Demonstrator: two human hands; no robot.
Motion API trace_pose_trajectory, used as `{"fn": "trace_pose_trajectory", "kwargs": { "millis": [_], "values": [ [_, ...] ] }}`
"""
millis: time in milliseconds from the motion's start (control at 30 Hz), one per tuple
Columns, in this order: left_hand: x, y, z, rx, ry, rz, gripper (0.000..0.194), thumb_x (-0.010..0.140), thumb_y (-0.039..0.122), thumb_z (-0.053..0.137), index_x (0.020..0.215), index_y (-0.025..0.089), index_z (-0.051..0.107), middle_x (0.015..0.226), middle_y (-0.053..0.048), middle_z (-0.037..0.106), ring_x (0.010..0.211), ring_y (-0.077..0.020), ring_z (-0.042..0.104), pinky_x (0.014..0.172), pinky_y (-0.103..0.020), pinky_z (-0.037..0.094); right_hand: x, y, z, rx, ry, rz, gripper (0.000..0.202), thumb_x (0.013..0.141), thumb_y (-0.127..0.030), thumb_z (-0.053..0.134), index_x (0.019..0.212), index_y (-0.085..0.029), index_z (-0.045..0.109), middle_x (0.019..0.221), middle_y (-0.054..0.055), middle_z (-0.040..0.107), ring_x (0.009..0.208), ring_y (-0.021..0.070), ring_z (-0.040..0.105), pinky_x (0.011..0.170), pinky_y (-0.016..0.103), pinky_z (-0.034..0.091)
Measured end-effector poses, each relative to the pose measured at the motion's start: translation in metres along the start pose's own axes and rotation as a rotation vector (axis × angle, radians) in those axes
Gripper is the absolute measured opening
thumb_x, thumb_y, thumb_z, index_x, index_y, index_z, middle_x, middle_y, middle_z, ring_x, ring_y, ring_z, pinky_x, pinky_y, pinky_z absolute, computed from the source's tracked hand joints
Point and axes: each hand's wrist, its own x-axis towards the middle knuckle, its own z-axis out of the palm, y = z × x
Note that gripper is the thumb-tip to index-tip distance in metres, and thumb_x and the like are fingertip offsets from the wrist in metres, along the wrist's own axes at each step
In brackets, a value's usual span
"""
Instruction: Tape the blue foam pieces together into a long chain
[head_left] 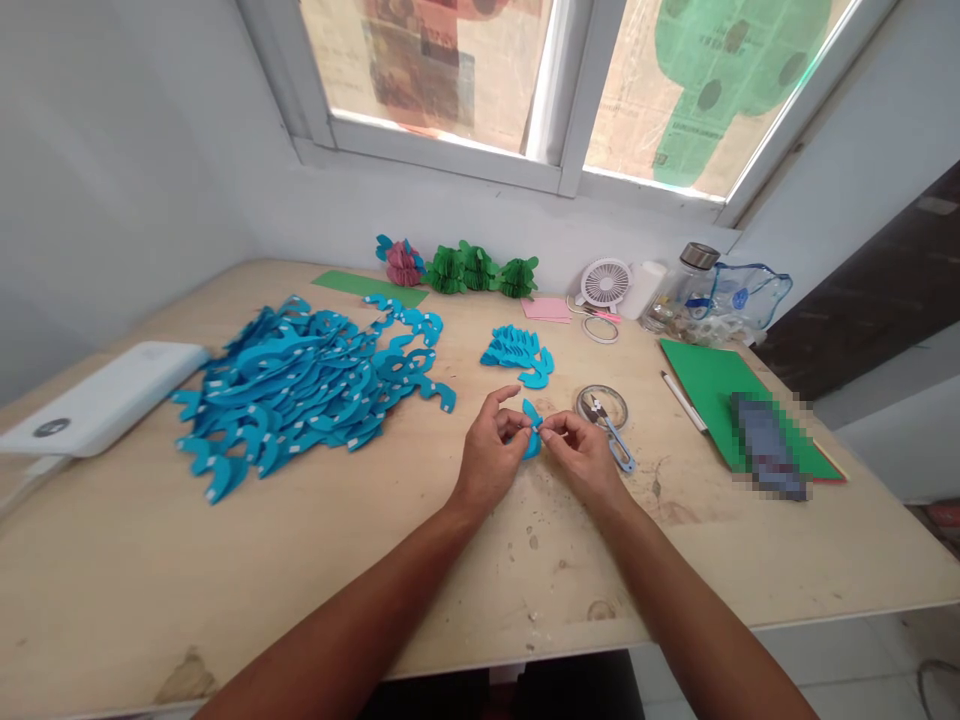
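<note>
Nearer than the small blue stack (511,348) on the counter (300,580), the left hand (487,450) and right hand (586,458) pinch a blue paper piece (532,446) between their fingers (559,422), apparently working it, and the next move likely needs light, even pressure.

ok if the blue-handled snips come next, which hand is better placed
Probably the right hand: it is beside the snips, while the left hand is farther off. Both pinch a blue paper piece.
</note>
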Motion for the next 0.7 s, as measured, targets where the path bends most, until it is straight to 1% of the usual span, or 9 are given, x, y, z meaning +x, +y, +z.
{"fn": "trace_pose_trajectory", "kwargs": {
  "millis": [267, 700],
  "values": [
    [-0.0026, 0.0039, -0.0003, 0.064, -0.024, 0.006, 0.051, 0.068, 0.014, 0.054, 0.118, 0.018, 0.047, 0.073, 0.000, 0.063, 0.071, -0.0140, 0.060, 0.069, -0.027, 0.045, 0.0003, 0.0011, -0.0011, -0.037, 0.030, -0.018, 0.015, 0.074, -0.030, 0.055, 0.074, -0.017, 0.061, 0.067, 0.000, 0.060, 0.052, 0.0098, 0.045, 0.048, 0.022, 0.035],
    [-0.0027, 0.0030, 0.0006, 0.026, -0.024, -0.007, 0.050, 0.068, 0.016, 0.056, 0.117, 0.019, 0.049, 0.071, 0.001, 0.062, 0.071, -0.0143, 0.060, 0.069, -0.026, 0.045, -0.0002, 0.0005, -0.0006, -0.043, 0.050, -0.012, 0.015, 0.074, -0.031, 0.054, 0.073, -0.017, 0.060, 0.065, 0.001, 0.059, 0.055, 0.0110, 0.047, 0.048, 0.022, 0.036]
  ]
}}
